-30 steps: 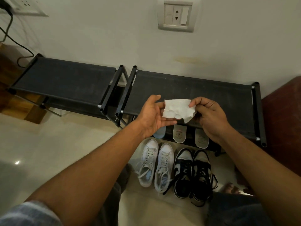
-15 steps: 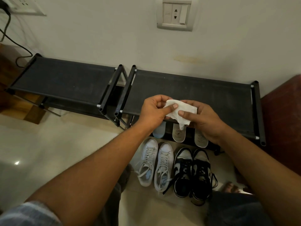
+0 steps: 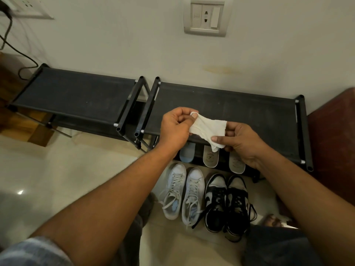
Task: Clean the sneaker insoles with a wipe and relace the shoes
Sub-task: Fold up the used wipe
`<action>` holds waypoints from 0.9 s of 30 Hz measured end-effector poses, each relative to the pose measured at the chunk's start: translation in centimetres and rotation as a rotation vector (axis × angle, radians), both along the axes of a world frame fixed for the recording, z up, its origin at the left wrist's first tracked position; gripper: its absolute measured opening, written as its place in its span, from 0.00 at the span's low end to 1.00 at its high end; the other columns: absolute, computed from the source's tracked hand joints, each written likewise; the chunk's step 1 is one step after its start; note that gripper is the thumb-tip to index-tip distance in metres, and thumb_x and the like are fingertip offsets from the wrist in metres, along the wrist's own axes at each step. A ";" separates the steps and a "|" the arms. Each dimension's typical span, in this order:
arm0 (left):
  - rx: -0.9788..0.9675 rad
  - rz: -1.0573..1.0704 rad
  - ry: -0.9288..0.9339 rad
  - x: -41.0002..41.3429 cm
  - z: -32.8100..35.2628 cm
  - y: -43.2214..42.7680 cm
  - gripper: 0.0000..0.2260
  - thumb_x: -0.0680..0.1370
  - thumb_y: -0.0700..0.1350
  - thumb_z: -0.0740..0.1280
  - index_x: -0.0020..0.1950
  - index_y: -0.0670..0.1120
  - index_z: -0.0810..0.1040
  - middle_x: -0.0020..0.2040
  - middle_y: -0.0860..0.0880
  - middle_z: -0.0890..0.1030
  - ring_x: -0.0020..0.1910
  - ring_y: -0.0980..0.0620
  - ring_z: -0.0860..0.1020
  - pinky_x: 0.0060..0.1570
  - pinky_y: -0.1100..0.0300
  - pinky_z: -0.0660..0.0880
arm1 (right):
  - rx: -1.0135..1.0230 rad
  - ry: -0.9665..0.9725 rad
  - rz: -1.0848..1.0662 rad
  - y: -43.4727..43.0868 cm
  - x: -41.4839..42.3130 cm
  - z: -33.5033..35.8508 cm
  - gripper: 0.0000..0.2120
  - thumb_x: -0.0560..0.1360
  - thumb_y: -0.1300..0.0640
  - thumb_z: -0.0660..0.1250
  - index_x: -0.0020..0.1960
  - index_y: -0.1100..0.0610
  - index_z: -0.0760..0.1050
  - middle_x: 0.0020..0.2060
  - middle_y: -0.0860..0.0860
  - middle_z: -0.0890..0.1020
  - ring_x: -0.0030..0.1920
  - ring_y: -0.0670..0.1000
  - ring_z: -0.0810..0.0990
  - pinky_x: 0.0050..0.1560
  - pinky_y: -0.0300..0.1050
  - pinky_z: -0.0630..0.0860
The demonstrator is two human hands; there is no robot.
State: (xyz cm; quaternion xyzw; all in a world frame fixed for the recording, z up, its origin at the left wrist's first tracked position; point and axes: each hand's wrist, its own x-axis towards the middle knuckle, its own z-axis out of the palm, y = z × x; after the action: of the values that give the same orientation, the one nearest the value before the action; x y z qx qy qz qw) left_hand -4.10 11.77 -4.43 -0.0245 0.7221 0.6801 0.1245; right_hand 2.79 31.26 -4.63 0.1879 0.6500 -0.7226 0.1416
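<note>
Left of the wipe point(image 3: 207, 129): left hand point(image 3: 174, 127), pinching its upper end between thumb and fingertips. Right of the wipe: right hand point(image 3: 242, 143), pinching the lower corner, with the cloth stretched between the two and slanting down to the right. Directly below the wipe, on the lower shelf of the shoe rack point(image 3: 230, 108): blue insole point(image 3: 187, 155) and two grey insoles point(image 3: 211, 159), long axes running away towards the wall. Judged nearer: right hand to the grey pair, left hand to the blue. No wiping contact yet.
</note>
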 end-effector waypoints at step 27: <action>0.158 -0.071 -0.141 1.7 0.5 0.9 0.09 0.79 0.43 0.77 0.58 0.45 0.83 0.52 0.44 0.89 0.49 0.50 0.87 0.41 0.57 0.80 | -0.046 0.183 -0.171 -1.4 0.4 0.5 0.16 0.77 0.56 0.74 0.62 0.61 0.80 0.54 0.57 0.87 0.55 0.58 0.87 0.53 0.52 0.86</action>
State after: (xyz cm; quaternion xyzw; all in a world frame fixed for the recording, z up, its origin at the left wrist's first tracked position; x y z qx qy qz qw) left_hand -2.40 12.63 -3.98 -0.0371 0.6560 0.7267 0.2006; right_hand 3.21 29.88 -4.11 0.1728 0.6251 -0.7608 0.0240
